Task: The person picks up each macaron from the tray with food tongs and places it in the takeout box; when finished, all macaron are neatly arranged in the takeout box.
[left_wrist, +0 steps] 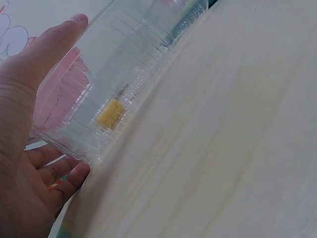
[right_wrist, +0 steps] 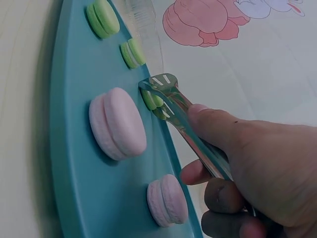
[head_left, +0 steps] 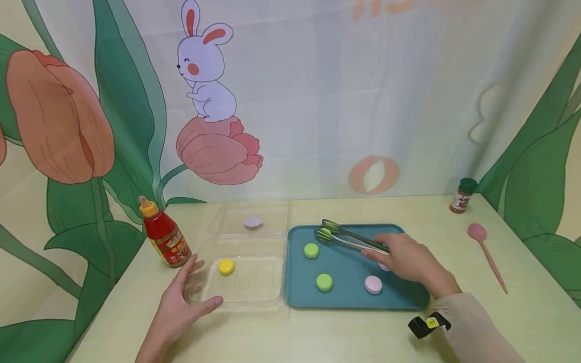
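Observation:
My right hand (head_left: 406, 257) grips metal tongs (head_left: 360, 239) over the teal tray (head_left: 349, 301). The tong tips stand on either side of a green macaron (right_wrist: 151, 99) near the tray's back left. Two more green macarons (head_left: 310, 250) (head_left: 324, 283) and two pink ones lie on the tray, one pink macaron (head_left: 373, 285) in front and the other (right_wrist: 167, 201) partly under my right hand in the head view. My left hand (head_left: 177, 300), thumb and fingers spread, is at the left edge of the clear plastic box (head_left: 254, 304). A yellow macaron (head_left: 226, 267) sits inside the box.
The box's lid (head_left: 272, 217) lies folded back, with a pale oval spot (head_left: 253, 222) on it. A red sauce bottle (head_left: 165, 234) stands beyond my left hand. At the right are a spice jar (head_left: 463, 196) and a pink spoon (head_left: 487, 254). A printed curtain (head_left: 308, 101) hangs behind.

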Demonstrator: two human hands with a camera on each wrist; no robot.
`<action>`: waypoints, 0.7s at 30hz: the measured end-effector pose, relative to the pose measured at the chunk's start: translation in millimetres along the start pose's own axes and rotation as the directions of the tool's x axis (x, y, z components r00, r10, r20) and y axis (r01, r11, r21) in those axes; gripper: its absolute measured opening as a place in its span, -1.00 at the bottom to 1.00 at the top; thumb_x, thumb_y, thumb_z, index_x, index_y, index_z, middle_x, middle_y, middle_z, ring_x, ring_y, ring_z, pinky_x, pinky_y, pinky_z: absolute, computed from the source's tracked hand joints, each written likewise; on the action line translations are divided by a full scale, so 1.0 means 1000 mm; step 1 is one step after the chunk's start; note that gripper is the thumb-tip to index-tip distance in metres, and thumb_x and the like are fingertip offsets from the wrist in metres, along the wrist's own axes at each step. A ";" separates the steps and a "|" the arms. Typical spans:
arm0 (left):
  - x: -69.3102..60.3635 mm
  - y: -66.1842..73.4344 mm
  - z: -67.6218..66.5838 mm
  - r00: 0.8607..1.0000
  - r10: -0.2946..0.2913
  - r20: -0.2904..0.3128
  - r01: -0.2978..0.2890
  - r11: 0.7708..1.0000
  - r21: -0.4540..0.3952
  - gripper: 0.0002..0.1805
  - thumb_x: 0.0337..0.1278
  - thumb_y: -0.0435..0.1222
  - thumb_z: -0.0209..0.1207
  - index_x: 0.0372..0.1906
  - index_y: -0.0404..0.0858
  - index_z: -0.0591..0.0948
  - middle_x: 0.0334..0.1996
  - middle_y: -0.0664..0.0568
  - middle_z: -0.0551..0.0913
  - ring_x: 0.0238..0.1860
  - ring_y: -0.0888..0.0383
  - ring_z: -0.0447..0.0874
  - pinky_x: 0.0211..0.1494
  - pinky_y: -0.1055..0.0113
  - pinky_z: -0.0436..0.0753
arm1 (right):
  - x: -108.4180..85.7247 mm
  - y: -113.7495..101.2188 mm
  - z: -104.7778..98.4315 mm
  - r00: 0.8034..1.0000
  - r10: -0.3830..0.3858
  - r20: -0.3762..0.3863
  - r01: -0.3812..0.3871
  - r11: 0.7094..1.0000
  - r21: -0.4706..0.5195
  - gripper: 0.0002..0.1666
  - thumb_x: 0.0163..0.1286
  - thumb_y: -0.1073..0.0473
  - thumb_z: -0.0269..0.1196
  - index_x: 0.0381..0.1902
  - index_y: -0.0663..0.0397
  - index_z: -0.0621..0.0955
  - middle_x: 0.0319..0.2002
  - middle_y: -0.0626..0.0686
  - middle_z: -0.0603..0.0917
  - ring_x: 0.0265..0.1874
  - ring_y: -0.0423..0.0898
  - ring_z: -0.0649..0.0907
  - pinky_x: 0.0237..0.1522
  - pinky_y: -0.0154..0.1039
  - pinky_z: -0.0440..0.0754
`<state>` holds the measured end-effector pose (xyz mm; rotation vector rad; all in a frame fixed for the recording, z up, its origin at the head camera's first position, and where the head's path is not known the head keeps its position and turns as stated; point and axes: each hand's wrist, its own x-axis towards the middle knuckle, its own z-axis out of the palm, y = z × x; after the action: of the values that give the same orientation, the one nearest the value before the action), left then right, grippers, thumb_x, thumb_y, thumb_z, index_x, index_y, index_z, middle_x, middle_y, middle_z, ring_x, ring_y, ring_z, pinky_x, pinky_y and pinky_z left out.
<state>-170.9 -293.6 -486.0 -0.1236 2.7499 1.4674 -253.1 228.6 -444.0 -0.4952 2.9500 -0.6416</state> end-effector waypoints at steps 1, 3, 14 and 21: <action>0.000 0.000 0.000 1.000 0.001 0.000 -0.001 1.000 0.000 0.41 0.17 0.08 0.65 0.87 0.04 -0.10 0.75 -0.13 0.27 0.59 -0.38 0.45 0.52 -0.34 0.58 | 0.000 0.000 0.000 1.000 -0.002 0.002 0.002 1.000 -0.003 -0.12 0.62 -0.37 0.31 0.40 0.33 0.65 0.30 0.35 0.73 0.24 0.30 0.73 0.16 0.38 0.76; 0.000 0.000 0.000 1.000 0.004 -0.001 -0.004 1.000 -0.001 0.41 0.17 0.08 0.65 0.87 0.03 -0.10 0.75 -0.13 0.26 0.59 -0.38 0.45 0.52 -0.34 0.58 | -0.001 0.000 -0.001 1.000 -0.005 0.004 0.005 1.000 -0.006 -0.14 0.63 -0.36 0.31 0.40 0.32 0.66 0.29 0.34 0.74 0.21 0.27 0.74 0.16 0.37 0.77; 0.000 -0.001 0.001 1.000 0.022 -0.010 -0.022 1.000 -0.014 0.40 0.18 0.04 0.66 0.87 0.03 -0.08 0.74 -0.12 0.27 0.60 -0.36 0.44 0.55 -0.34 0.55 | -0.001 -0.002 -0.003 0.999 -0.042 -0.018 0.042 0.999 -0.017 -0.28 0.65 -0.29 0.32 0.31 0.25 0.72 0.08 0.19 0.82 0.02 0.13 0.78 0.03 0.23 0.81; 0.001 -0.001 0.001 1.000 -0.005 0.004 0.005 1.000 -0.007 0.42 0.18 0.08 0.65 0.88 0.05 -0.11 0.75 -0.13 0.25 0.62 -0.36 0.40 0.57 -0.36 0.52 | -0.003 -0.006 -0.011 0.998 -0.054 -0.037 0.056 0.997 0.050 -0.56 0.69 -0.30 0.27 -0.12 -0.08 0.74 -0.38 -0.10 0.64 -0.32 -0.12 0.62 -0.24 -0.12 0.60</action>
<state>-171.9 -293.7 -487.5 -0.1279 2.7395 1.4749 -249.8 228.5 -431.6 -0.5675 2.9544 -0.7368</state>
